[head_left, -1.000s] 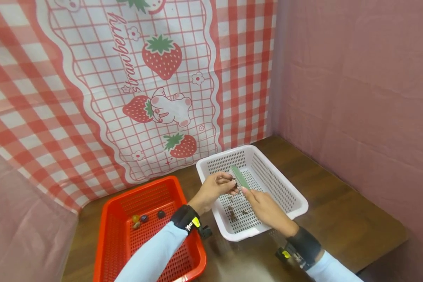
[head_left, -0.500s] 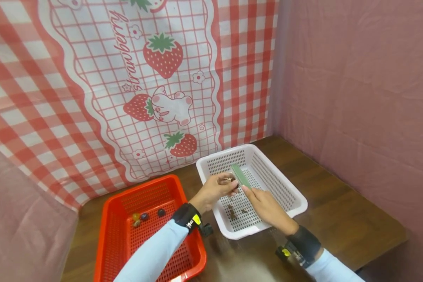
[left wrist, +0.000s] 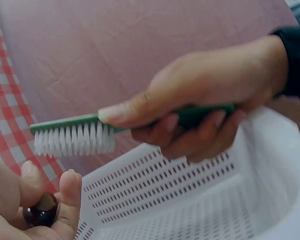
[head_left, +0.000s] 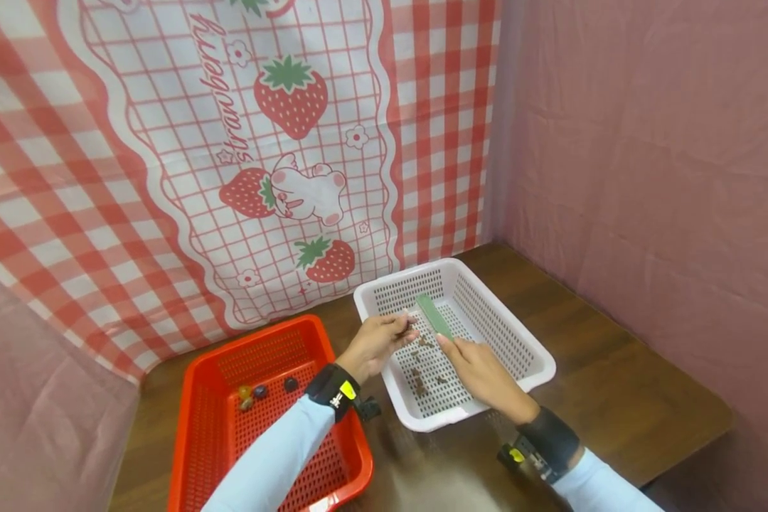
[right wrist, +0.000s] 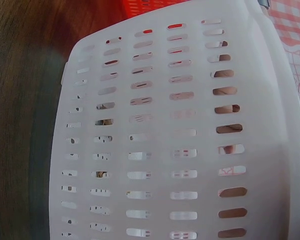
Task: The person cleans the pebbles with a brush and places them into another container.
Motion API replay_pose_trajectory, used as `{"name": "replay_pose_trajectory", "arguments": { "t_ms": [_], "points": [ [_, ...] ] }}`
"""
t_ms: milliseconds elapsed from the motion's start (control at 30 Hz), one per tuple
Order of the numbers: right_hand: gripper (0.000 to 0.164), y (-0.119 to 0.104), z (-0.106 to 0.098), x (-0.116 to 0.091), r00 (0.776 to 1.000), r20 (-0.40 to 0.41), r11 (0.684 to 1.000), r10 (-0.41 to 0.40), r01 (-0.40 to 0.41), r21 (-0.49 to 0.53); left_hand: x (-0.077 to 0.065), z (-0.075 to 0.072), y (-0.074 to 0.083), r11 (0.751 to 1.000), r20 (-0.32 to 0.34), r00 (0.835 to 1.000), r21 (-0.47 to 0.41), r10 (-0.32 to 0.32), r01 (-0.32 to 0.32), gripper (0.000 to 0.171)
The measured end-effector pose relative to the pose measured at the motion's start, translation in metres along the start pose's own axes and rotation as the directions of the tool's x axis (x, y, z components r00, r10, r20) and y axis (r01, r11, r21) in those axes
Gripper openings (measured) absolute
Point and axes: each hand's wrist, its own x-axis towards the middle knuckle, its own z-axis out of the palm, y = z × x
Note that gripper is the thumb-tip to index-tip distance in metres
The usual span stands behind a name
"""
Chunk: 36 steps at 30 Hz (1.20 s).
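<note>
A small, glossy dark ball with a brown patch (left wrist: 41, 212) sits between the curled fingers of my left hand (head_left: 374, 344). My right hand (head_left: 483, 373) grips a green-handled brush (head_left: 434, 316) with its thumb along the back. White bristles (left wrist: 74, 141) face down, a short gap above the left fingers in the left wrist view. Both hands are over the white basket (head_left: 544, 366); brown crumbs (head_left: 419, 382) lie scattered on its slotted floor. The right wrist view is mostly filled by the basket's wall (right wrist: 155, 120), with bits of skin showing through the slots.
To the left stands a red basket (head_left: 185, 419) holding several small round balls (head_left: 259, 391), one yellow and others dark. Both baskets rest on a brown wooden table (head_left: 640, 398). Behind hangs a strawberry-print cloth (head_left: 333, 163); a pink cloth (head_left: 633, 142) covers the right side.
My left hand has drawn a little left, away from the bristles, so the gap between it and the brush is wider. The right hand keeps its grip, nearly still.
</note>
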Motion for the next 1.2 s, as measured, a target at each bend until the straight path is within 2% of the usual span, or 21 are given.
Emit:
{"name": "replay_pose_trajectory", "arguments": {
  "t_ms": [267, 367, 433, 500, 600, 667, 767, 900, 1067, 1133, 1200],
  "points": [
    [0.046, 0.000, 0.000, 0.001, 1.000, 0.004, 1.000, -0.008, 0.008, -0.025, -0.002, 0.003, 0.006, 0.997, 0.006, 0.998, -0.053, -0.057, 0.057, 0.049],
    [0.045, -0.001, 0.000, 0.001, 1.000, -0.005, 0.999, -0.015, 0.015, -0.033, -0.002, 0.005, 0.008, 0.987, 0.030, 0.998, -0.147, -0.058, 0.062, 0.039],
    [0.045, -0.001, 0.000, 0.001, 1.000, -0.007, 0.999, -0.018, 0.018, -0.036, -0.002, 0.004, 0.008, 0.984, 0.050, 0.998, -0.173, -0.045, 0.053, 0.034],
    [0.045, 0.000, 0.000, 0.001, 1.000, -0.009, 0.999, -0.017, 0.017, -0.044, -0.001, 0.003, 0.006, 0.990, 0.071, 0.997, -0.136, -0.022, 0.032, 0.031],
    [0.044, 0.001, 0.000, 0.000, 1.000, -0.017, 0.997, -0.026, 0.025, -0.070, -0.001, 0.001, 0.001, 1.000, 0.117, 0.993, 0.011, 0.023, -0.024, 0.031],
    [0.043, 0.002, 0.000, 0.000, 0.999, -0.027, 0.994, -0.039, 0.036, -0.107, -0.001, 0.001, -0.002, 0.994, 0.152, 0.987, 0.085, 0.055, -0.068, 0.030],
    [0.041, 0.003, 0.001, 0.000, 0.998, -0.035, 0.988, -0.057, 0.051, -0.144, -0.002, 0.003, -0.005, 0.986, 0.197, 0.978, 0.136, 0.068, -0.096, 0.028],
    [0.042, 0.003, 0.001, 0.000, 0.997, -0.031, 0.989, -0.063, 0.059, -0.139, -0.003, 0.003, -0.006, 0.987, 0.249, 0.967, 0.130, 0.060, -0.095, 0.030],
    [0.043, 0.003, 0.000, 0.001, 0.998, -0.043, 0.992, -0.049, 0.044, -0.119, -0.002, 0.000, -0.007, 0.990, 0.337, 0.938, 0.077, 0.083, -0.115, 0.036],
    [0.042, 0.003, 0.000, 0.000, 0.998, -0.049, 0.993, -0.044, 0.038, -0.116, -0.001, -0.001, -0.008, 0.992, 0.340, 0.936, 0.055, 0.092, -0.117, 0.038],
    [0.043, 0.002, 0.000, 0.000, 0.998, -0.051, 0.995, -0.041, 0.036, -0.098, -0.001, 0.000, -0.009, 0.992, 0.314, 0.945, 0.047, 0.095, -0.116, 0.039]
  ]
}}
